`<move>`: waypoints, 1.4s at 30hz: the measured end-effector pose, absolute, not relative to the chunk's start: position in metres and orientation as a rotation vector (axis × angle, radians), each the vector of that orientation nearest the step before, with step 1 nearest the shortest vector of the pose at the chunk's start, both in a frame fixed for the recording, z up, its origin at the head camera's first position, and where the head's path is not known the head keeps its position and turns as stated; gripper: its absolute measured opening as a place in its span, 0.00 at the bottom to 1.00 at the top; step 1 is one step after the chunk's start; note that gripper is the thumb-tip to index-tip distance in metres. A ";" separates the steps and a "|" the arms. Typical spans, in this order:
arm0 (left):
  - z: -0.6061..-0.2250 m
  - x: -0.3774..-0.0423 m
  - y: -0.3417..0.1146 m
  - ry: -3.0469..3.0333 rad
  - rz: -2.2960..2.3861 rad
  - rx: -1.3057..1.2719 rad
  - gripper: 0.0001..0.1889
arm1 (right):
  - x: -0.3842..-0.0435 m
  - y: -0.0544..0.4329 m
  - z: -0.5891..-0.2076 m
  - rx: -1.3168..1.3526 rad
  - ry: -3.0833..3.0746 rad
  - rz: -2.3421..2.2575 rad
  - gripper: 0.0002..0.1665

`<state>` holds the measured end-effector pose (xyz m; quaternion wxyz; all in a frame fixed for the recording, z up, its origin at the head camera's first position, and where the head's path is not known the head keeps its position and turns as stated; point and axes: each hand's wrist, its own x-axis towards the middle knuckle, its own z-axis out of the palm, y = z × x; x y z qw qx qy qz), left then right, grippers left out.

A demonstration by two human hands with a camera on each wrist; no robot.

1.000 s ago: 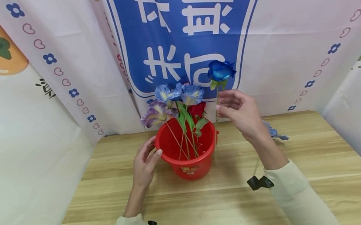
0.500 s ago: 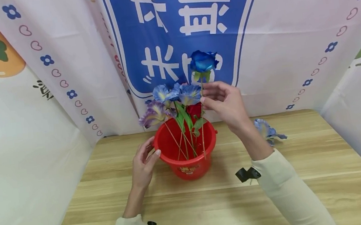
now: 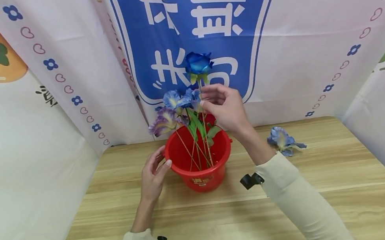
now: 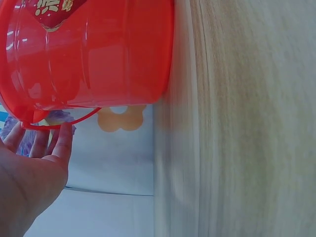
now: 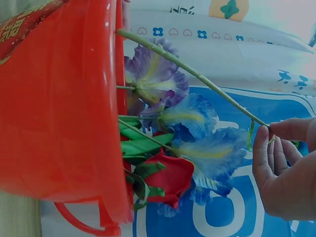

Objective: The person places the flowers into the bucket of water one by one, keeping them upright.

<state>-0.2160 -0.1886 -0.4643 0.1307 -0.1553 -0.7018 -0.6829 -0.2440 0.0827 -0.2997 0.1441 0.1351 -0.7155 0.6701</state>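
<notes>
A red plastic bucket [image 3: 211, 181] stands on the wooden table, with several artificial flowers leaning inside it. Against its left side, my left hand [image 3: 152, 180] holds the rim where the handle joins, thumb in front and fingers farther back. Between thumb and fingertips, my right hand [image 3: 228, 110] pinches the stem of a blue rose [image 3: 198, 63] above the bucket. The stem's lower end reaches down inside the rim; the right wrist view shows the stem [image 5: 197, 74] slanting into the opening. A purple iris [image 3: 164, 122], blue irises [image 5: 190, 116] and a red rose [image 5: 170, 177] are in the bucket.
Another blue iris [image 3: 285, 141] lies on the table [image 3: 205, 229] to the right, its stem hidden by my right forearm. Behind the table hangs a printed cloth [image 3: 296, 64] with a blue sign, close behind the flowers. The bucket's handle [image 5: 74, 219] hangs down outside.
My right hand has carried the blue rose leftward from beside the bucket to over it, and its stem end has come inside the rim. The left hand stays at the rim.
</notes>
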 end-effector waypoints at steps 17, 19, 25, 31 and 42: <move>-0.465 -0.216 -0.188 -2.034 -1.979 -0.460 0.27 | -0.251 0.046 -0.322 0.441 -2.211 1.811 0.18; -0.465 -0.216 -0.188 -2.037 -1.982 -0.459 0.27 | -0.252 0.043 -0.329 0.445 -2.242 1.817 0.19; -0.464 -0.215 -0.188 -2.052 -1.981 -0.453 0.27 | -0.253 0.039 -0.344 0.480 -2.349 1.853 0.18; -0.465 -0.215 -0.188 -2.063 -1.983 -0.437 0.27 | -0.257 0.035 -0.357 0.495 -2.426 1.791 0.18; -0.464 -0.214 -0.187 -2.064 -1.999 -0.442 0.27 | -0.259 0.030 -0.370 0.417 -2.503 1.675 0.16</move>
